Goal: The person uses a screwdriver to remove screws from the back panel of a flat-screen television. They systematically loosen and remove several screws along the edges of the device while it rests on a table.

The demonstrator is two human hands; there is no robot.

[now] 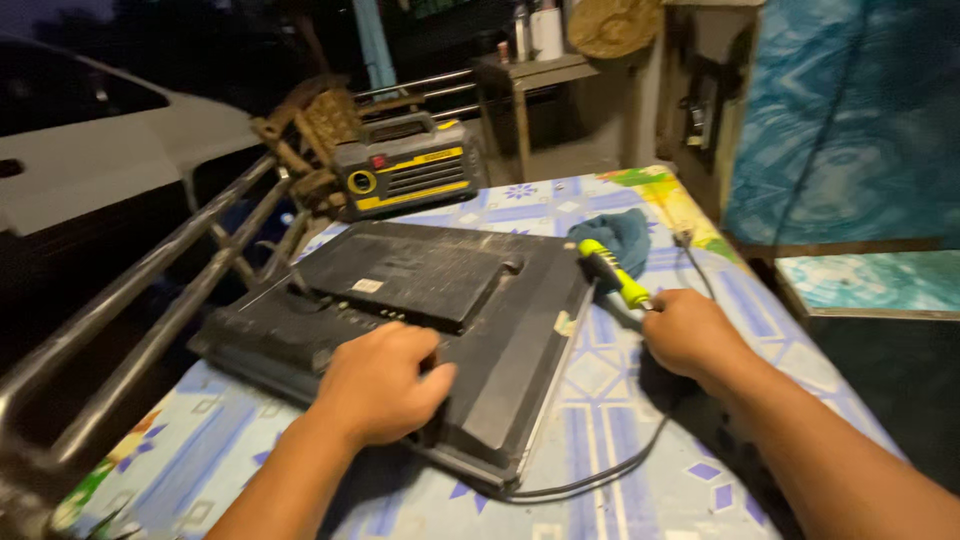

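My left hand (pixel 375 385) presses flat on the black monitor (pixel 420 320), face-down on the patterned tablecloth (pixel 610 400) — steadying it. My right hand (pixel 685 330) grips the yellow-handled screwdriver (pixel 612 272); next, I judge, its tip — seemingly hidden — must find a screw.

Single head-worn view, angled down and forward, close over the patterned table (pixel 600 390), railing at left.

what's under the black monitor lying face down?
The black monitor lies on a table with a blue-patterned tablecloth. A black cable runs out from under its near corner. The left hand rests on its back; the screen side is hidden.
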